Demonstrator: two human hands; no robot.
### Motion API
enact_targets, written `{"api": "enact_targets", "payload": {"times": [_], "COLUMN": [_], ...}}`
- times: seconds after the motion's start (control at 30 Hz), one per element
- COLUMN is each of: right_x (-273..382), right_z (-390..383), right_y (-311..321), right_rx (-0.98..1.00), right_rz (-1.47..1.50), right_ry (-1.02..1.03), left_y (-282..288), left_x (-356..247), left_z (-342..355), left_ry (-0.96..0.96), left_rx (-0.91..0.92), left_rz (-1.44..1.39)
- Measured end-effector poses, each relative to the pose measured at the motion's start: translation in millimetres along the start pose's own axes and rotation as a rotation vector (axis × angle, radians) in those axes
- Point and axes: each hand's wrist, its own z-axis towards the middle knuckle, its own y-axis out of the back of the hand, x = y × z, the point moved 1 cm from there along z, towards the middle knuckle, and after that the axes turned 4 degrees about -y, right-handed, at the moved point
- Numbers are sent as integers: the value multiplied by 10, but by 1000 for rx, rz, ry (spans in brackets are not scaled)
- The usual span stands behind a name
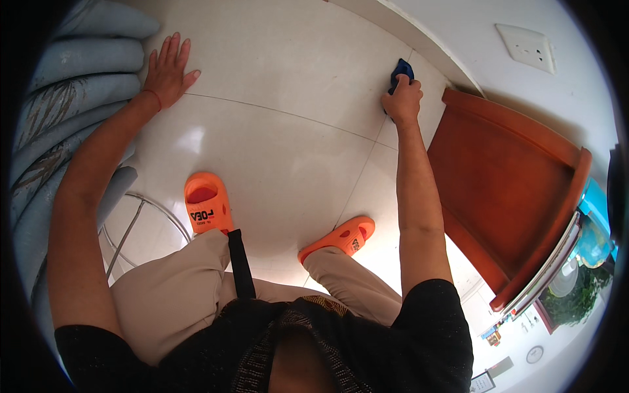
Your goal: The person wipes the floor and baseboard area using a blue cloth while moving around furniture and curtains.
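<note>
In the head view, the right hand (pixel 403 101) is closed around the blue thing (pixel 403 68), at the floor (pixel 275 150) near the foot of the wall (pixel 458 26); the fingers cover so much of it that I can't say whether it is a brush or a cloth. The cabinet (pixel 508 183) is just beside that arm, so a sideways swing could knock the knuckles or elbow on its edge. A push toward the wall could jam the blue thing against the skirting (pixel 432 56). The left hand (pixel 170 75) is palm down with fingers apart, beside the cushions (pixel 85 59); the tiles look glossy, so weight put on it could make it skid. The slippers (pixel 208 200) might slide likewise if the person leans far forward.
</note>
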Motion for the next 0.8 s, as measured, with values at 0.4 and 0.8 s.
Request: {"api": "enact_targets", "payload": {"times": [0.4, 0.8], "right_x": [-167, 93], "right_z": [-35, 714], "right_y": [-156, -259], "right_rx": [-285, -519], "right_rz": [154, 417], "right_ry": [166, -599], "left_y": [53, 269], "left_x": [-2, -48], "left_z": [5, -1], "left_ry": [32, 32], "left_rx": [66, 224], "left_rz": [-59, -89]}}
